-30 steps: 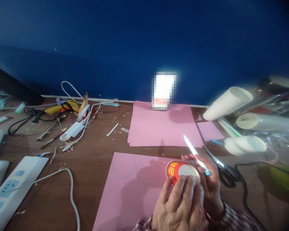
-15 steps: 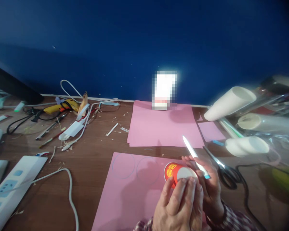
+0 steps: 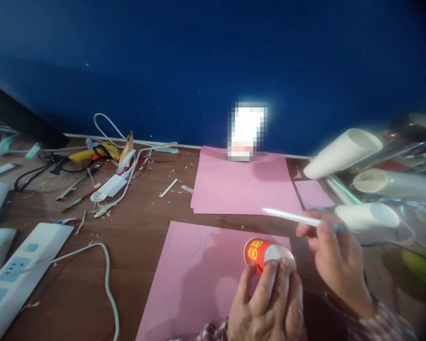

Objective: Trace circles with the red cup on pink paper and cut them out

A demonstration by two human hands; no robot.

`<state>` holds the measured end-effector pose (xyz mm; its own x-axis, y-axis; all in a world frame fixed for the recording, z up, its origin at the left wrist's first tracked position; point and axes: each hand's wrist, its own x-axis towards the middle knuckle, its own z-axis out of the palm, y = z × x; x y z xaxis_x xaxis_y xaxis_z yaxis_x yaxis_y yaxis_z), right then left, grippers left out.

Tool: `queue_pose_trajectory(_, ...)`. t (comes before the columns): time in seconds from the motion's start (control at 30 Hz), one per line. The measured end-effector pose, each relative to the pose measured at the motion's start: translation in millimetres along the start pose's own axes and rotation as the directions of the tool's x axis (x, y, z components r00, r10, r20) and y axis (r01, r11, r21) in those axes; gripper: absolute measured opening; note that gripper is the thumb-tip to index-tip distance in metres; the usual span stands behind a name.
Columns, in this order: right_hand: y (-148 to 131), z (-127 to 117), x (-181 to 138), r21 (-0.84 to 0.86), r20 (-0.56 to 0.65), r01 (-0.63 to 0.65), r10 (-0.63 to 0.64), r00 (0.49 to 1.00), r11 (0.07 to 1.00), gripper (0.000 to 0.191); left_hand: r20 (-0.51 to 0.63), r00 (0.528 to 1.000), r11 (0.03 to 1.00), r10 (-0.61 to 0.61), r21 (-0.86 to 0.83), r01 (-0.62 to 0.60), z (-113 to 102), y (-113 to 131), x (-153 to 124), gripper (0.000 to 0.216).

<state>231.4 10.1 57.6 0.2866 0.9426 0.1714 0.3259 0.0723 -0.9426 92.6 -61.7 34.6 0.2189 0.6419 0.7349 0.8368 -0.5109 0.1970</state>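
Observation:
A red and white paper cup (image 3: 258, 252) with yellow lettering lies tilted over the pink sheet (image 3: 184, 289) in front of me. My left hand (image 3: 270, 303) is closed round its near side, its fingers covering part of the cup. Off to the right, my right hand (image 3: 337, 260) pinches a white pen (image 3: 291, 216) with a light-blue end, its tip pointing left. Two faint blue circles (image 3: 184, 241) are drawn side by side on the sheet's far left part.
Behind lies a stack of pink paper (image 3: 241, 189) with a pixelated bright object (image 3: 247, 130) on it. White paper rolls (image 3: 344, 151) stand at right. At left are a power strip (image 3: 17, 274), cables and a yellow tool (image 3: 88, 154). A blue wall (image 3: 163, 71) closes the back.
My right hand has moved right, away from the cup, and the pen has swung toward horizontal. My left hand stays on the cup. The view has shifted slightly.

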Motion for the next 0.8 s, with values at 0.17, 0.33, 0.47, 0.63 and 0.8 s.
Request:
queue_pose_trajectory(0.17, -8.9, 15.1, 34.3, -0.036, 0.301, -0.076, 0.083, 0.95, 0.996, 0.029, 0.026, 1.0, 1.0, 0.012, 0.005, -0.012, -2.2, -2.1, 3.3, 0.028)
queue_pose_trajectory(0.33, -25.3, 33.6, 35.1, -0.152, 0.496, 0.027, 0.053, 0.866, 0.988, 0.033, 0.048, 0.998, 1.0, 0.028, -0.013, -0.028, -4.0, -3.5, 2.3, 0.03)
queue_pose_trajectory(0.47, -30.4, 36.7, 39.4, -0.18, 0.587, 0.092, 0.032, 0.809, 0.979, 0.032, 0.071, 0.996, 0.999, 0.045, 0.007, -0.045, -3.3, -3.8, 0.1, 0.031)
queue_pose_trajectory(0.63, -33.3, 46.0, 53.1, -0.181, 0.719, 0.225, -0.028, 0.695, 0.957, 0.033, 0.073, 0.996, 0.996, 0.058, 0.057, -0.062, -2.9, -4.2, -1.8, 0.03)
queue_pose_trajectory(0.8, -42.2, 62.8, 59.6, -0.154, 0.83, 0.332, -0.061, 0.555, 0.931, 0.039, 0.082, 0.993, 0.994, 0.082, 0.062, -0.088, -3.5, -5.9, -1.2, 0.03)
